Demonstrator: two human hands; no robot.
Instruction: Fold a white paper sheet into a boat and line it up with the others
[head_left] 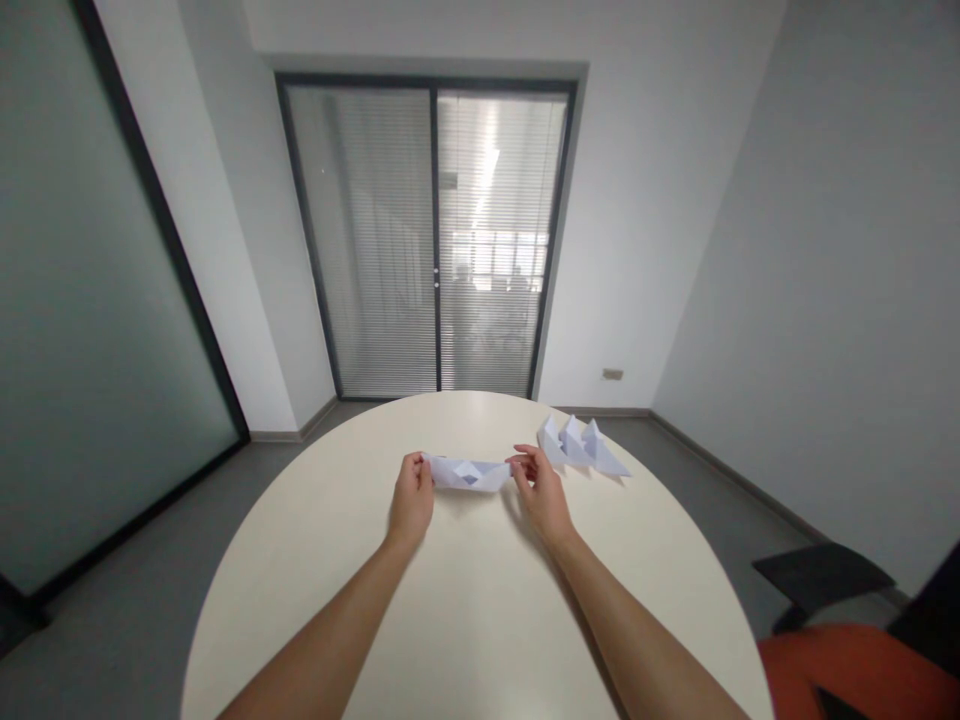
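Note:
Between my two hands a white folded paper boat (470,474) is held out lengthwise over the table, with a small diamond-shaped fold at its middle. My left hand (412,492) pinches its left end between thumb and fingers. At the right end, the thumb and index finger of my right hand (538,490) are closed on the tip, while the other fingers are partly curled. Just beyond my right hand, three finished-looking paper boats (581,447) stand in a row, close together, their peaks pointing up.
The round cream table (465,620) fills the space in front of me. An orange chair (855,665) with a black armrest (821,580) stands at the right edge. Beyond the table is a glass door (360,250) with blinds, and a frosted glass panel (97,330) is on the left.

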